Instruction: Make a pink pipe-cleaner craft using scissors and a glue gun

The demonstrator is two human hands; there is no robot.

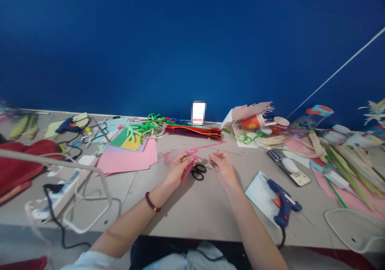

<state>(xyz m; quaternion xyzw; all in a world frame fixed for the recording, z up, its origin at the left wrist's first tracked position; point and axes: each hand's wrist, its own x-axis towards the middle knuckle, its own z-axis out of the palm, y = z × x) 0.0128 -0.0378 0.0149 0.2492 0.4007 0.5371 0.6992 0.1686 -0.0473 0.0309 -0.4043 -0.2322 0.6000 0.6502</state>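
Note:
My left hand [179, 165] is closed around a bunch of pink pipe cleaners [187, 170]. Their upper ends cross and twist into a small knot above my fingers, and some strands stick out to the sides. To the right, my right hand [221, 164] is held with thumb and fingertips pinched together; whatever they hold, if anything, is too small to make out. Between the hands, black-handled scissors [198, 172] lie on the table, their blades hidden. A single pink pipe cleaner [212, 144] reaches out to the right beyond the knot.
Behind my hands lies a stack of coloured pipe cleaners [195, 131]. Pink paper sheets [126, 158] are at left, beside a power strip [66, 186] with cables. A blue glue gun [284, 202] and a phone [279, 164] lie at right. Paper cups [252, 121] stand farther back.

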